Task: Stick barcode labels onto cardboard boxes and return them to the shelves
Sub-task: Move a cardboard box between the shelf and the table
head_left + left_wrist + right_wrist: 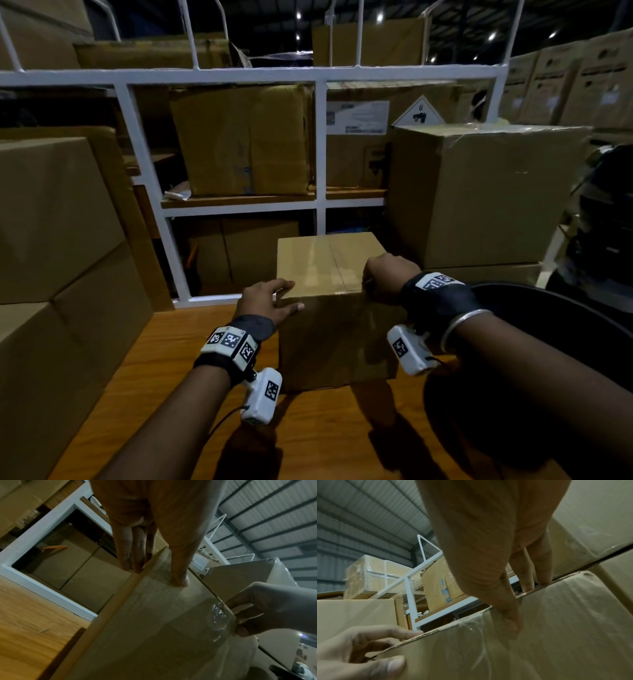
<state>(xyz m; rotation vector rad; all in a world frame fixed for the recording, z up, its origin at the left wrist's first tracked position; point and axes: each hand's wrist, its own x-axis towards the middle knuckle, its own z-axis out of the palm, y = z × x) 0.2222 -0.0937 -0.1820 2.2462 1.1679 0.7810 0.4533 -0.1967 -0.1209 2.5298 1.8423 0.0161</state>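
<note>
Both forearms reach in from the near edge, wrist bands with printed markers on each. My left hand (265,301) takes the near-left top corner of the cardboard box (337,342): fingers (135,555) lie straight along the left side edge, thumb (180,574) pressed flat on the taped front face. Grip here is released, flat contact only, no curl round anything. My right hand (385,275) sits on the near-right top corner; fingers (537,566) hook over the top edge and the thumb (510,618) bears down on the front face, so this grip is grasping the box at its rim.

Box stands upright on the wooden tabletop (178,359), square to me, front face toward me, top face up. Clear tape seam runs front to back across the top; long axis looks to run left to right, though the wide lens makes that uncertain. Box lies between the two hands, just beyond the wrists.

White shelf frame (320,150) stands directly behind, more cartons in its bays. Larger brown carton (479,192) sits to the right rear, near the box. Stacked cartons (51,222) on the left. Dark round bin rim (548,308) at the right.
</note>
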